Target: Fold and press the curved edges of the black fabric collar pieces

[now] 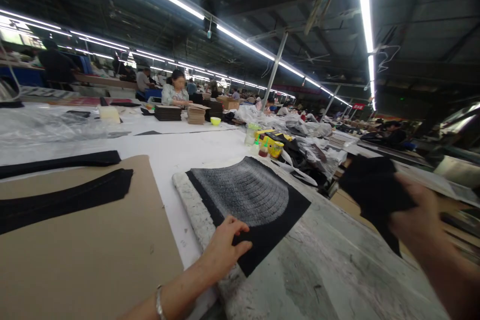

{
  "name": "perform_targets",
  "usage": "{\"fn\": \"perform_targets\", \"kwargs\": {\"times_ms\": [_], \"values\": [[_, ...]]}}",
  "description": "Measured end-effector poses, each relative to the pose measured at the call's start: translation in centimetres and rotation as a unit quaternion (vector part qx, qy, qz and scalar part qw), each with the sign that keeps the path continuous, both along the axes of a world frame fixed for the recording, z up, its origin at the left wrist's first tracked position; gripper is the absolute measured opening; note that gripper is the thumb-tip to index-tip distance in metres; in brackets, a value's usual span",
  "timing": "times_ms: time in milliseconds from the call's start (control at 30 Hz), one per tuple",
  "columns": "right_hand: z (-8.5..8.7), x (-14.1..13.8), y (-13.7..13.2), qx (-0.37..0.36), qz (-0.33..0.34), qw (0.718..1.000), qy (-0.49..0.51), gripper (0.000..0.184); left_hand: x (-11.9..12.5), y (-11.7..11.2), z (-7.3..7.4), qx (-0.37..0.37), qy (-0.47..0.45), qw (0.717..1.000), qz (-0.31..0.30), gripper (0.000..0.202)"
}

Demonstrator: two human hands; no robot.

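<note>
Grey slab (307,270): panel (247,195) lengthwise far left to near right; left hand (227,245) loosely spread, right hand (418,212) gripping cloth (375,185).

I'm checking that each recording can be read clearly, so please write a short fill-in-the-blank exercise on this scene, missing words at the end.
1. The right hand holds a piece of fabric coloured ____.
2. The left hand is at the patterned panel, with a bracelet around its ____.
3. On or along the brown board lie ____ long black strips.
4. The small bottles beyond the panel have pointed tips coloured ____.

Missing words: black; wrist; two; green.
</note>
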State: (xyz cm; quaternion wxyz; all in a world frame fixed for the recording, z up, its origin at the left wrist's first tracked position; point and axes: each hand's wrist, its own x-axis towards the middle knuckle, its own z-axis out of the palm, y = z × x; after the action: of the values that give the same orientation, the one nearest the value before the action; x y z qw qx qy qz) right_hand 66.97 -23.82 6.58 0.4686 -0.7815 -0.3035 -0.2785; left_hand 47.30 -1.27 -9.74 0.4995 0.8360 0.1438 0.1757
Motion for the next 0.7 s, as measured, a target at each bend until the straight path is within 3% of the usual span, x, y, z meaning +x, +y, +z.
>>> {"fn": "perform_targets", "kwargs": {"times_ms": [67,133,267,500,600,700], "values": [[-2.3,-3.1,4.8,-0.064,0.072,0.995,0.011,0.024,-2.2,0.0,1.6,-0.175,-0.027,0.984,-0.025,0.041],[-5.3,-8.1,9.2,-0.101,0.109,0.989,0.006,0.017,-5.2,0.1,3.1,-0.283,-0.041,0.958,-0.019,0.060],[-10.8,-20.0,16.0,-0.189,0.187,0.962,-0.066,0.014,-12.4,1.5,4.2,-0.351,-0.020,0.931,0.099,0.071],[-16.4,-35.4,24.5,-0.242,0.331,0.909,-0.074,0.013,-27.2,5.8,2.6,-0.319,-0.022,0.902,0.290,0.048],[-17.9,-40.8,26.8,-0.244,0.408,0.877,-0.071,0.013,-33.6,6.9,1.2,-0.368,-0.030,0.874,0.317,0.050],[-18.5,-44.9,27.3,-0.240,0.487,0.837,-0.067,0.019,-39.4,7.7,-0.2,-0.402,-0.069,0.851,0.331,0.047]]}}
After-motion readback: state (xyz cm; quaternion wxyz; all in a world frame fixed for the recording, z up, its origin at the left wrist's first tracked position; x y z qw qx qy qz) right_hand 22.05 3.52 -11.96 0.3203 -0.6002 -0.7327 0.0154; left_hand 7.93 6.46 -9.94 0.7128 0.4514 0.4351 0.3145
